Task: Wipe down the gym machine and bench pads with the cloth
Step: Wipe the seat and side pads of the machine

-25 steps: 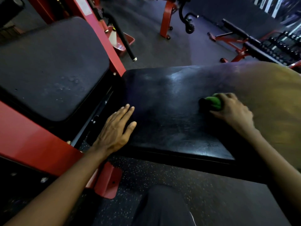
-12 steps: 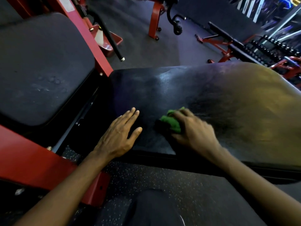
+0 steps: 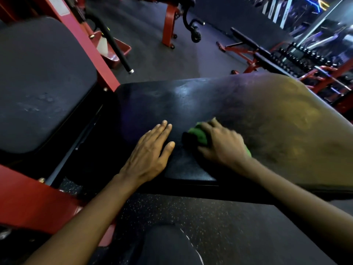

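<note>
2 hands, left hand [image 3: 149, 157] and right hand [image 3: 223, 148]; 1 green cloth [image 3: 198, 135]; 2 black pads, seat pad [image 3: 42, 88] and bench pad [image 3: 229, 111].

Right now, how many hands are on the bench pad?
2. The left hand rests flat on the pad near its front edge; the right hand beside it grips the cloth there.
</note>
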The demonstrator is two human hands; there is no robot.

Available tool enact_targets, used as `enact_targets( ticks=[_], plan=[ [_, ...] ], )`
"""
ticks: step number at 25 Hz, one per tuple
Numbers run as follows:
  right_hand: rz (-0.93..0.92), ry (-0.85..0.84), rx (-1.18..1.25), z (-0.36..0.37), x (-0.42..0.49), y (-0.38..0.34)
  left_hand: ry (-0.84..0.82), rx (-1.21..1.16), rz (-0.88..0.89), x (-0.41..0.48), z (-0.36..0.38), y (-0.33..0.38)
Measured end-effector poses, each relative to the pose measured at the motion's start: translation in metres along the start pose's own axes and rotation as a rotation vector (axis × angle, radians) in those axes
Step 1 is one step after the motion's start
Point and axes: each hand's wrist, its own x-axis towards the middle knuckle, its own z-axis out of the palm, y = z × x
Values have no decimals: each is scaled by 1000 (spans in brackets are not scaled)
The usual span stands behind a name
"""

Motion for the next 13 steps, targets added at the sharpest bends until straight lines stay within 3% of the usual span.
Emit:
enact_targets(
  ticks=[3, 8, 10, 13],
  plan=[
    [-27, 6, 23, -6, -29, 18, -43, 16, 32, 4, 14, 11],
    [415, 128, 4, -28, 21, 94, -90, 33, 30, 0, 22, 10],
    [394, 150, -31, -18, 17, 68, -102, 32, 27, 1, 22, 11],
    [181, 140, -44, 3, -19, 13, -101, 41, 35, 3, 23, 11]
  ],
)
